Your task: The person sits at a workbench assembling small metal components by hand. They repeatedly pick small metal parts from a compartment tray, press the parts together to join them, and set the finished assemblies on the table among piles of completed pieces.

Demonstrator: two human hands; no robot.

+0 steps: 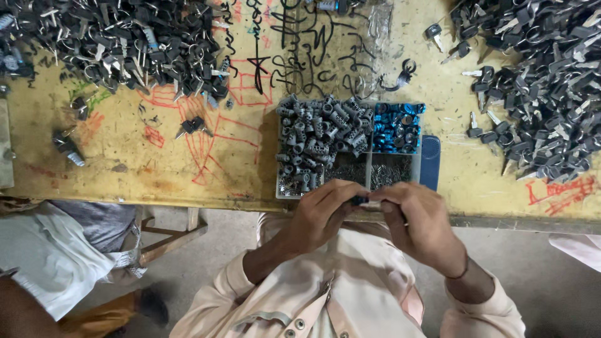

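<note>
Small dark part [359, 200] pinched between both hands, just off the near edge of the table [156, 169], in front of the compartment tray. Mostly hidden by fingers, so kind is unclear; looks like a small lock piece, possibly with a pale bit at its right end.

Left hand [322, 216]: fingers curled in, thumb and fingertips closed on the left side of the part. Right hand [416, 222]: also curled, fingertips closed on the right side of it. Hands touch each other at the part. Thin dark band on the right wrist.

Compartment tray [369, 168] sits at the near edge of the table, just beyond the hands. Left section is heaped with grey cylinders [319, 138]. Top right section holds blue metal rings [397, 128]. Lower sections hold fine small metal bits [375, 174], too small to tell apart. Dark blue lid [429, 161] stands against the tray's right side.

Big pile of black-headed keys [119, 44] at the far left corner; a second key pile [544, 87] along the right edge. A few loose keys [194, 125] lie between the left pile and the tray. Table top is yellow, scribbled over in black and red marker.

Another person's clothing [44, 256] shows at the left, below the table edge.
</note>
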